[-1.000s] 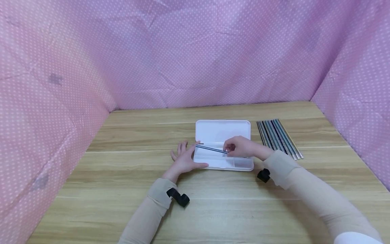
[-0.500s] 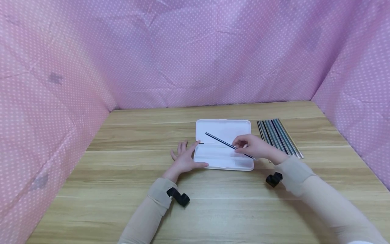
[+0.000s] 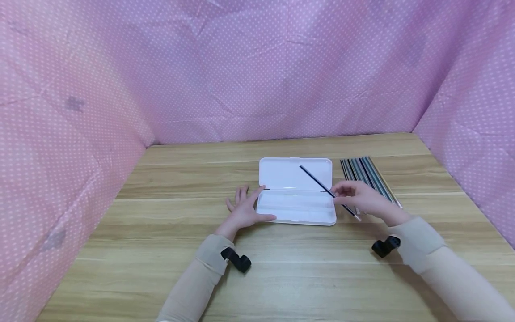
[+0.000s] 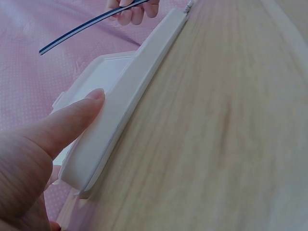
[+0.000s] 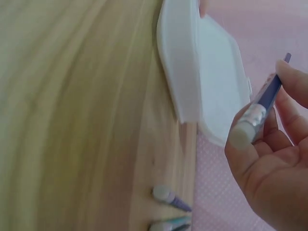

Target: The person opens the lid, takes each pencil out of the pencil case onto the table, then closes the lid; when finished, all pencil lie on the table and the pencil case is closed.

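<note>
A white pencil case (image 3: 295, 208) lies with its lid (image 3: 281, 172) folded back on the table. My left hand (image 3: 243, 212) grips its left end, thumb on the front wall and index finger at the hinge side; the thumb (image 4: 72, 118) shows pressed to the case in the left wrist view. Between thumb and fingers, my right hand (image 3: 360, 197) pinches a dark striped pencil (image 3: 315, 180) above the case's right end. That pencil slants, its white eraser (image 5: 242, 134) end toward me. The case's tray holds no visible pencils.
A row of pencils (image 3: 368, 172), dark, teal and one yellowish, lies right of the case, partly hidden by my right hand. The wooden table (image 3: 281, 277) ends at a pink dotted cloth (image 3: 257, 71) behind and at the sides.
My right hand has lifted the pencil out of the case's tray and moved right with it, tilting it more steeply. The left hand has stayed at the case.
</note>
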The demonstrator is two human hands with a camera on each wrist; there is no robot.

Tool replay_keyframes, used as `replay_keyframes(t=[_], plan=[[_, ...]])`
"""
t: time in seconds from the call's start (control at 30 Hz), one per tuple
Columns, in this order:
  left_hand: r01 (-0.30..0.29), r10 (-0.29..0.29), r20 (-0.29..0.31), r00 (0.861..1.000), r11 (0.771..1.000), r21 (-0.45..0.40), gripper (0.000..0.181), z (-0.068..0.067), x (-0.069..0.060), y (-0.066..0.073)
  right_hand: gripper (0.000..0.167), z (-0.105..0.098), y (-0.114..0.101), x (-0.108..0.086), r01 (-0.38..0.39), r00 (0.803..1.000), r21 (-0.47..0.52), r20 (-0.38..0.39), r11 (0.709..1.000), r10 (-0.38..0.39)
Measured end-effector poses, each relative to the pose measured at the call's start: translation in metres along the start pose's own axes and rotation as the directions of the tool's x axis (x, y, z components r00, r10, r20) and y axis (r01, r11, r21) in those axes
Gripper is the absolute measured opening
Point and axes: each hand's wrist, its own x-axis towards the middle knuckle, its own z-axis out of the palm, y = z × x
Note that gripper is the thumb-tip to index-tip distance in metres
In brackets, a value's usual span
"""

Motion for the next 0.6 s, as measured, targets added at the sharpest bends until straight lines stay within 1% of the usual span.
replay_keyframes(t=[0.07, 0.2, 0.27, 0.3, 0.37, 0.4, 0.5, 0.6], plan=[[-0.002, 0.002, -0.001, 1.000, 1.000, -0.004, 0.096, -0.001, -0.001, 0.000, 0.027, -0.005, 0.005, -0.006, -0.011, 1.000, 0.032, -0.023, 0.999, 0.012], [-0.002, 0.002, -0.005, 1.000, 1.000, -0.004, 0.096, -0.001, -0.002, 0.000, 0.031, -0.013, 0.016, -0.015, 0.017, 0.998, 0.097, -0.065, 0.995, -0.011], [0.001, -0.001, -0.002, 1.000, 1.000, -0.001, 0.096, -0.001, -0.002, 0.000, 0.027, -0.016, 0.023, -0.019, 0.032, 0.996, 0.139, -0.085, 0.990, -0.021], [0.003, -0.003, -0.001, 1.000, 1.000, 0.001, 0.096, -0.001, -0.002, -0.001, 0.022, -0.019, 0.026, -0.020, 0.036, 0.995, 0.164, -0.093, 0.986, -0.021], [0.010, -0.010, 0.003, 1.000, 1.000, 0.004, 0.096, -0.001, -0.002, -0.001, 0.013, -0.023, 0.032, -0.023, 0.019, 0.994, 0.216, -0.108, 0.976, 0.004], [0.011, -0.011, 0.004, 1.000, 1.000, 0.005, 0.096, -0.001, -0.002, -0.001, 0.014, -0.026, 0.035, -0.024, 0.009, 0.993, 0.242, -0.114, 0.970, 0.019], [0.015, -0.015, 0.004, 1.000, 1.000, 0.004, 0.096, -0.001, -0.002, 0.000, 0.027, -0.035, 0.043, -0.027, -0.025, 0.990, 0.326, -0.122, 0.945, 0.068], [0.016, -0.016, 0.003, 1.000, 1.000, 0.003, 0.097, -0.001, -0.002, 0.000, 0.027, -0.044, 0.052, -0.029, -0.042, 0.989, 0.451, -0.108, 0.892, 0.102]])
